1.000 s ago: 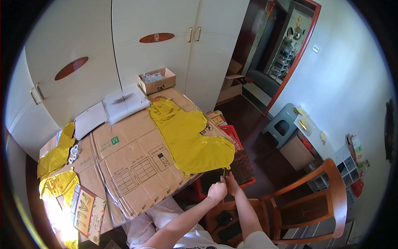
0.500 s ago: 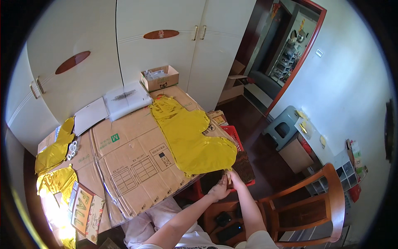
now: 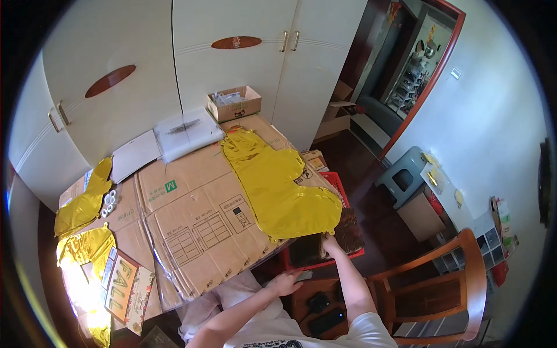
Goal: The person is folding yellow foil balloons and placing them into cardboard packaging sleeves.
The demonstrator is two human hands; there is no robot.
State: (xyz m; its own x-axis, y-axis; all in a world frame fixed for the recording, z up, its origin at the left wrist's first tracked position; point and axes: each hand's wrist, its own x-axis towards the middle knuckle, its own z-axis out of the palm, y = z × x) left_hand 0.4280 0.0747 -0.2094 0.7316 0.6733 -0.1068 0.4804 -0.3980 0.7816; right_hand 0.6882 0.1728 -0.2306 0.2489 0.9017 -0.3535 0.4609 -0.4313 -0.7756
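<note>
A large flat gold foil balloon [image 3: 284,194] with rounded lobes lies on the cardboard-covered table [image 3: 191,203], its lower right edge overhanging the side. At that balloon's near corner tab is my right hand [image 3: 331,246], fingers closed; what they pinch is mostly hidden, with a tan edge beside them. My left hand [image 3: 284,283] is lower and to the left, above the wooden chair seat by my lap. Its fingers are closed on a small grey-green piece [image 3: 304,276] whose kind I cannot make out.
A red basket [image 3: 342,188] stands beside the table. More gold foil [image 3: 84,211], white tape rolls [image 3: 108,203] and a printed card [image 3: 125,290] lie on the left. Plastic sleeves [image 3: 188,136] and an open box [image 3: 238,104] sit at the back. A wooden chair [image 3: 432,284] is at right.
My hands were together at the balloon's corner and have separated. The left moved down and left with a small piece; the right stays by the corner. The whole view has shifted slightly.
</note>
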